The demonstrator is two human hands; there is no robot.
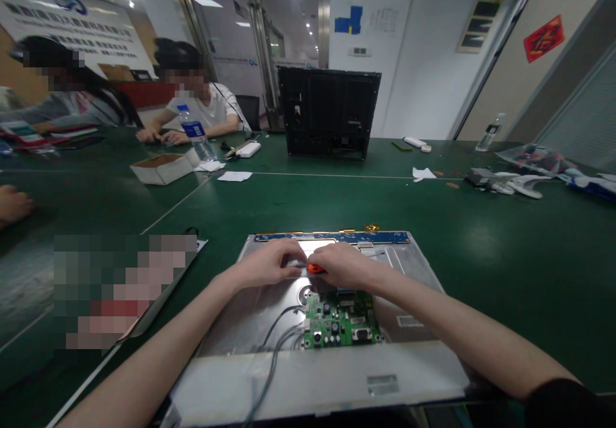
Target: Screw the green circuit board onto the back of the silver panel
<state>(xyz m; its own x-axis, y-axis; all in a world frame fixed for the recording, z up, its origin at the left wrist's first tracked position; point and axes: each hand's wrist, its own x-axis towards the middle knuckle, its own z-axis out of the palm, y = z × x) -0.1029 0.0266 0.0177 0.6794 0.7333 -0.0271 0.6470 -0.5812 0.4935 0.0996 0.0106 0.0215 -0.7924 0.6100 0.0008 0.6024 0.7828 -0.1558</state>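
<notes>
Metal panel (pixel 250 316); orange tool (pixel 315 267) between fingers (pixel 294 256)

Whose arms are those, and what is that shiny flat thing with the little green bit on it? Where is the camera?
There is no machine here. The camera sits on a person's head and looks down, so the two arms coming in from the bottom are that person's own. The left hand and the right hand meet on a flat metal panel that lies on a green table. A small orange thing peeks out between them; which hand grips it is hidden. The green bit is a circuit board with grey wires leading off it. Farther back stand a black cover and a water bottle, and other people sit at the far left.
</notes>
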